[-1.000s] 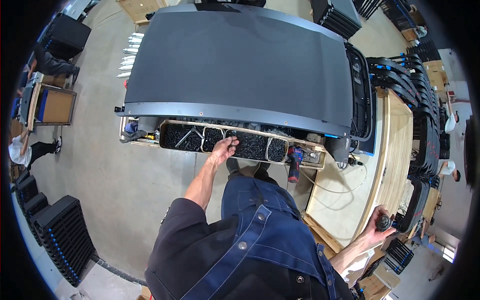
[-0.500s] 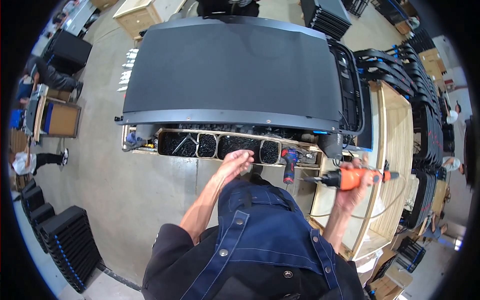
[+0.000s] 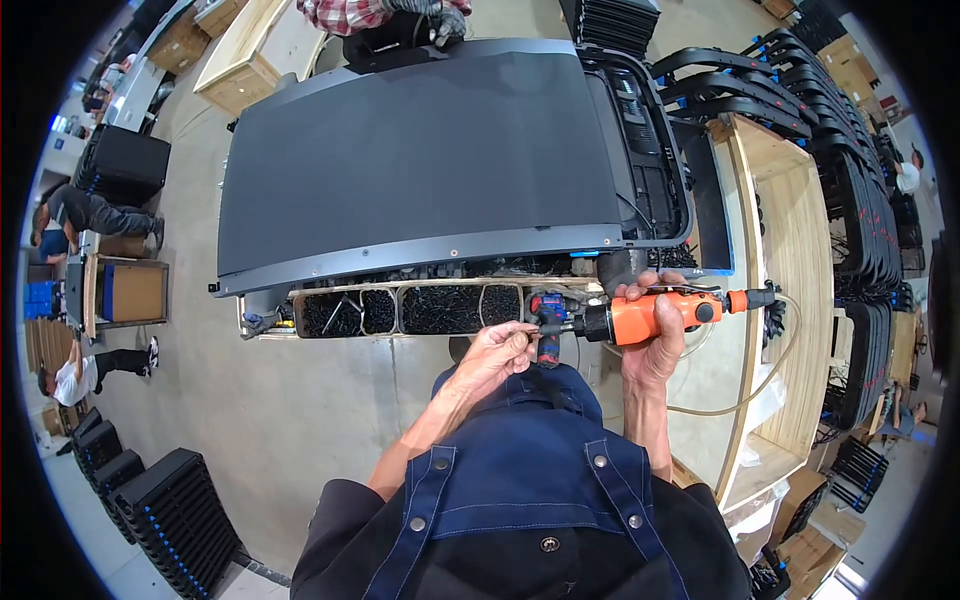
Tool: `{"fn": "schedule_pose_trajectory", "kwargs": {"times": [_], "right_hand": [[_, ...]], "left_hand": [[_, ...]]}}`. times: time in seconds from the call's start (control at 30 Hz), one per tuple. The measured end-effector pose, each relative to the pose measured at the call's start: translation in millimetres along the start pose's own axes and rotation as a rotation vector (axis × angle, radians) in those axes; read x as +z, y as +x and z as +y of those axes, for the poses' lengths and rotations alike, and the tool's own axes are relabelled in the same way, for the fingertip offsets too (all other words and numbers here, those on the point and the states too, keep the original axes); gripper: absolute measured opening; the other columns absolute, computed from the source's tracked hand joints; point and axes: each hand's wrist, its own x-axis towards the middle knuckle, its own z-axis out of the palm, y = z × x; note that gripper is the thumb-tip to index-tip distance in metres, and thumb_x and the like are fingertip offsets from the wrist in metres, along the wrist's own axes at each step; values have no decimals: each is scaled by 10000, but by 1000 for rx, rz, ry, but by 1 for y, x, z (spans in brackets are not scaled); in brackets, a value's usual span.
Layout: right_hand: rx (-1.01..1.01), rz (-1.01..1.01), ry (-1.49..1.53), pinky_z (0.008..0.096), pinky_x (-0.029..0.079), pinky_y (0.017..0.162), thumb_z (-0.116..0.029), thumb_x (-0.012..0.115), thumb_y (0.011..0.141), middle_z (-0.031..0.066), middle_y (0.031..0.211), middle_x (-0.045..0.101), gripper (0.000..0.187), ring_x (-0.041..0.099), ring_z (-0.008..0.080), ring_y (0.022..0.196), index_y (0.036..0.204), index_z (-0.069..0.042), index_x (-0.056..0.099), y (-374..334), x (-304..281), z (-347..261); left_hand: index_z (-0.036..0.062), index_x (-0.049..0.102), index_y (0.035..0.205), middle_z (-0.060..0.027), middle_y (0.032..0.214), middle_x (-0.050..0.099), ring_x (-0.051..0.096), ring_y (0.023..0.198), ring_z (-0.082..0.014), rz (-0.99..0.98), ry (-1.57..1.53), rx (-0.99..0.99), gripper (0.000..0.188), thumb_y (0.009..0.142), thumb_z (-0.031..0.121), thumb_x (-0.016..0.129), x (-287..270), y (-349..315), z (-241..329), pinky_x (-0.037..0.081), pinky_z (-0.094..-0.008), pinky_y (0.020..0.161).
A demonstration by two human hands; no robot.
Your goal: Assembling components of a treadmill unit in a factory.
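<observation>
The broad, dark-grey, flat-topped machine deck (image 3: 420, 165) is the landmark. On its near side, just short of the right-hand part of its near edge, the right hand (image 3: 650, 352) is clamped around an orange-and-black, barrel-shaped power driver (image 3: 640, 320), its nose pointing left and roughly parallel to that edge. A thin, pale hose (image 3: 735, 408) curves behind the driver's tail. Left of the nose, also on the deck's near side, the left hand (image 3: 495, 355) has its grip together at the bit's tip, seemingly on a small dark piece (image 3: 534, 332), too small to identify.

Along the deck's near edge runs a row of open bins (image 3: 398, 310) full of small black fasteners (image 3: 440, 310); at the right end of that row lies a red, blue and black pistol-shaped driver (image 3: 548, 350).

The step looks like seating the small piece on the bit. It should go best with the driver steady and its trigger untouched, the piece pinched by its sides and lined up straight with the bit, pushed fully home, and the fingertips clear before any spin.
</observation>
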Motion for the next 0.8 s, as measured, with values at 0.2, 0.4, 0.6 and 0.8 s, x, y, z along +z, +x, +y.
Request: {"fn": "schedule_pose_trajectory", "kwargs": {"times": [0.2, 0.4, 0.6, 0.8], "right_hand": [[-23, 60, -27, 468, 489, 975, -98, 707, 843, 112, 1052, 640, 409, 639, 233, 896, 1211, -76, 531, 12, -24, -17], [-49, 260, -84, 443, 536, 944, -110, 707, 874, 112, 1066, 631, 418, 648, 205, 904, 1240, -78, 509, 19, -40, -24], [-119, 292, -154, 423, 552, 890, -71, 700, 867, 143, 1061, 646, 400, 665, 243, 879, 1218, -33, 513, 40, -54, -33], [-369, 25, -361, 396, 541, 914, 24, 692, 834, 153, 1088, 665, 403, 687, 236, 922, 1196, -23, 520, 81, -18, -57]], "left_hand": [[-8, 665, 1155, -54, 866, 642, 531, 693, -89, 34, 79, 29, 316, 979, 254, 676, 17, 22, -14, 430, -222, 600], [-2, 712, 1073, -50, 839, 664, 614, 734, -114, 202, 947, 315, 174, 992, 127, 629, 57, 39, -4, 488, -249, 645], [-6, 701, 1069, -30, 777, 650, 612, 734, -96, 49, 966, 264, 216, 976, 176, 630, 49, 88, -10, 492, -254, 637], [46, 679, 1197, 4, 752, 608, 473, 558, -35, 69, 574, 77, 286, 1010, 257, 636, 82, 158, 1, 365, -204, 467]]}}
